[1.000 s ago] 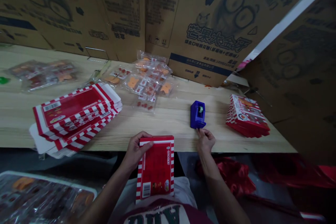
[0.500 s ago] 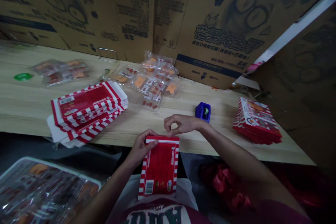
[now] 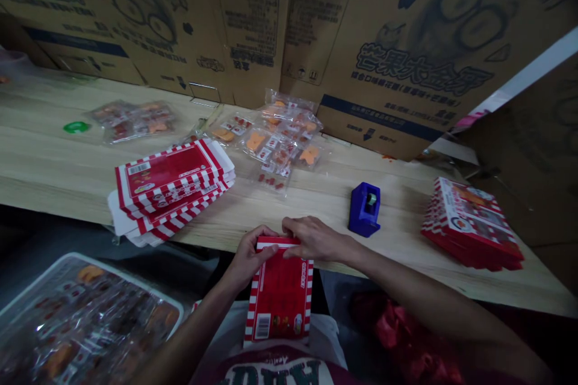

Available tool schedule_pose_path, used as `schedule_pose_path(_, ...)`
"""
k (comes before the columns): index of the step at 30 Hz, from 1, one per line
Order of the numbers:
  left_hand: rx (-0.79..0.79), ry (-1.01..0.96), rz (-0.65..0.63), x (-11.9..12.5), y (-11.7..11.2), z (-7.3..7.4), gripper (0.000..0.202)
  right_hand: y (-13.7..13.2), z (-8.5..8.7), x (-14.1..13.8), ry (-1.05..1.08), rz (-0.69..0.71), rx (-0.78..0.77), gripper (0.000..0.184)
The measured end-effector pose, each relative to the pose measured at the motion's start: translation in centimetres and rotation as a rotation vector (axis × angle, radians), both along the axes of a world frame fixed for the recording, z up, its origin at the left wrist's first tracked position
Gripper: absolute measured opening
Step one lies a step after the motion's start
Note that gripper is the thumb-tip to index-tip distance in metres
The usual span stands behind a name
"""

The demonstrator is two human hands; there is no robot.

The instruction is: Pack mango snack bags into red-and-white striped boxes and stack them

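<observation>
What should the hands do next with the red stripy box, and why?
Probably rub the right hand along the top edge of the red-and-white striped cardboard box: its fingers press there, while the left hand steadies the corner. Any tape is too small to see.

Right hand [image 3: 316, 239] left the blue tape dispenser [image 3: 365, 209] at center right, crossed to frame center, now lies flat, fingers down, on the top edge of the red striped box [image 3: 280, 292]. A half second ago fingers were pinched just above that edge.
</observation>
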State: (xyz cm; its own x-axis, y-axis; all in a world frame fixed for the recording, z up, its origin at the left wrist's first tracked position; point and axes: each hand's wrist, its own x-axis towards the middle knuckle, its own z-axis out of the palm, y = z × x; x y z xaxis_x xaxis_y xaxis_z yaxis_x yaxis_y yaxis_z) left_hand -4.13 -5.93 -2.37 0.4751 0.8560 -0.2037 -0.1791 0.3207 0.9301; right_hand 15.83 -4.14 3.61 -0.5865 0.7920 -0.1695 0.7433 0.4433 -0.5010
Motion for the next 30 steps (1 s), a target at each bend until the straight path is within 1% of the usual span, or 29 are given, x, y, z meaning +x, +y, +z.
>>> schedule_pose_path(2,0.029,0.022,-0.012,0.0,-0.1,0.1,0.024,-0.5,-0.9,0.3,0.118,-0.080,-0.098,0.054)
schedule_pose_path(3,0.058,0.040,-0.022,0.0,-0.1,0.3,0.024,-0.5,-1.3,0.4,0.196,-0.114,-0.167,0.054)
schedule_pose_path(6,0.134,0.087,-0.028,0.0,-0.2,0.8,0.022,-0.2,-2.2,0.7,0.426,-0.213,-0.394,0.043)
schedule_pose_path(9,0.153,0.103,-0.017,-0.1,-0.4,1.2,0.020,0.2,-2.5,0.8,0.600,-0.328,-0.666,0.043)
schedule_pose_path(12,0.183,0.112,-0.034,-0.2,-0.7,1.4,0.019,0.2,-2.6,0.8,0.721,-0.407,-0.967,0.040)
schedule_pose_path(13,0.202,0.118,-0.040,-0.2,-0.8,1.4,0.019,0.2,-2.6,0.7,0.754,-0.420,-1.045,0.039)
schedule_pose_path(15,0.249,0.140,-0.043,-0.3,-1.0,1.4,0.018,0.0,-2.8,0.6,0.816,-0.441,-1.147,0.037)
schedule_pose_path(17,0.286,0.166,-0.043,-0.4,-1.2,1.8,0.018,-0.1,-2.9,0.6,0.867,-0.479,-1.185,0.035)
schedule_pose_path(18,0.311,0.181,-0.037,-0.5,-1.2,2.3,0.018,-0.1,-2.8,0.7,0.888,-0.500,-1.182,0.034)
schedule_pose_path(20,0.402,0.214,0.004,-0.9,-1.3,3.9,0.015,-0.1,-2.2,1.2,0.912,-0.536,-1.122,0.032)
schedule_pose_path(21,0.478,0.234,0.038,-1.2,-1.3,5.0,0.013,-0.1,-1.6,1.6,0.923,-0.557,-1.056,0.032)
schedule_pose_path(23,0.688,0.284,0.122,-1.6,-1.4,7.1,0.015,-0.3,-0.3,2.8,0.945,-0.597,-0.909,0.036)
schedule_pose_path(24,0.808,0.313,0.148,-1.7,-1.5,8.0,0.020,-0.5,0.4,3.5,0.956,-0.607,-0.872,0.040)
schedule_pose_path(25,0.931,0.341,0.149,-1.7,-1.7,8.7,0.028,-0.8,1.0,4.2,0.966,-0.607,-0.877,0.048)
schedule_pose_path(26,1.053,0.364,0.127,-1.4,-2.0,9.0,0.036,-1.1,1.5,4.8,0.976,-0.600,-0.917,0.056)
schedule_pose_path(27,1.167,0.378,0.084,-0.8,-2.3,8.9,0.042,-1.5,1.7,5.3,0.985,-0.595,-0.963,0.060)
schedule_pose_path(28,1.263,0.385,0.021,-0.2,-2.6,8.6,0.046,-1.9,1.6,5.7,0.997,-0.602,-0.991,0.060)
schedule_pose_path(30,1.366,0.401,-0.156,1.2,-2.9,7.4,0.050,-2.6,0.5,6.1,1.038,-0.658,-0.958,0.049)
